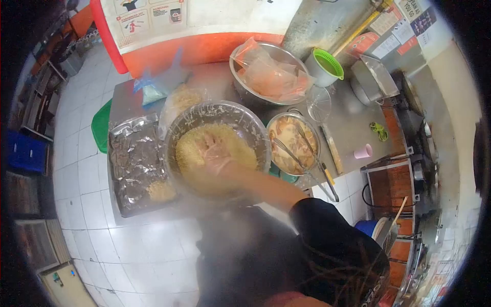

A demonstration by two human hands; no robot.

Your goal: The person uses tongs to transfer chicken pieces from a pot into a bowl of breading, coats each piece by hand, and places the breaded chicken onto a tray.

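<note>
My right hand (217,156), in what looks like a thin clear glove, lies on pale yellow crumbs (192,153) inside a large metal bowl (258,128). Its fingers are spread and point toward the bowl's far left; I see nothing held in them. Left of the bowl is a dark tray (135,158) lined with shiny film or foil, with one crumb-coated piece (161,191) in its near right corner. To the right, a round pan (276,120) contains pieces in creamy liquid, with metal tongs (289,152) resting across it. My left hand is out of view.
A steel bowl (240,84) with plastic-wrapped orange contents stands behind. Near it are a green strainer (327,62), a metal container (365,84), a pink cup (363,151) and a wooden-looking stick (332,148). Plastic bags (156,92) lie behind the tray. Stoves line the right.
</note>
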